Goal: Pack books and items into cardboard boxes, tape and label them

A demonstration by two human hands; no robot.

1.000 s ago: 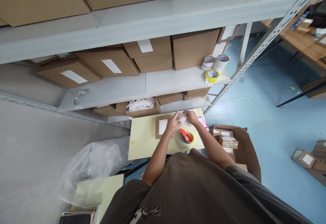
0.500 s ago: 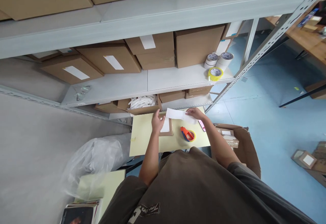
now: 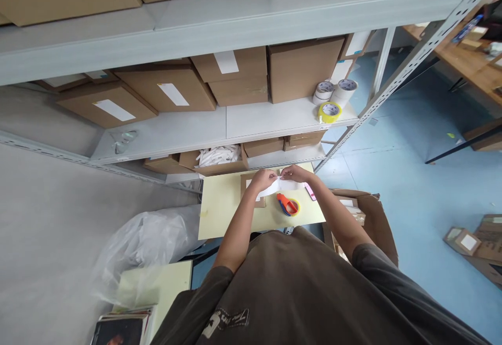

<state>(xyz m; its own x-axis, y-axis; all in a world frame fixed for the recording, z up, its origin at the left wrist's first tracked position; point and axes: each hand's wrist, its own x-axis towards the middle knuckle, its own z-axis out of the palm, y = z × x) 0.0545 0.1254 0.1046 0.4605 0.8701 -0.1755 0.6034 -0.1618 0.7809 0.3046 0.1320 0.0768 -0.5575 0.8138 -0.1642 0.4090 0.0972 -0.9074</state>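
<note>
My left hand (image 3: 263, 179) and my right hand (image 3: 293, 173) are close together above a pale yellow table (image 3: 223, 209), both pinching a white paper strip (image 3: 279, 185) stretched between them. Under the left hand lies a flat brown cardboard box (image 3: 248, 181) with a white label, mostly hidden by the hand. An orange and blue tape dispenser with yellow tape (image 3: 288, 205) rests on the table just below the strip. A pink object (image 3: 310, 192) lies near my right wrist.
Grey metal shelving (image 3: 235, 120) holds cardboard boxes (image 3: 301, 68) and tape rolls (image 3: 330, 111). An open carton (image 3: 368, 219) with small boxes stands at the right on the blue floor. A clear plastic bag (image 3: 137, 251) lies at the left. More boxes (image 3: 474, 243) sit far right.
My left hand left the box's label and came back to the paper strip. Both hands drew together, and the strip now spans a shorter gap over the box.
</note>
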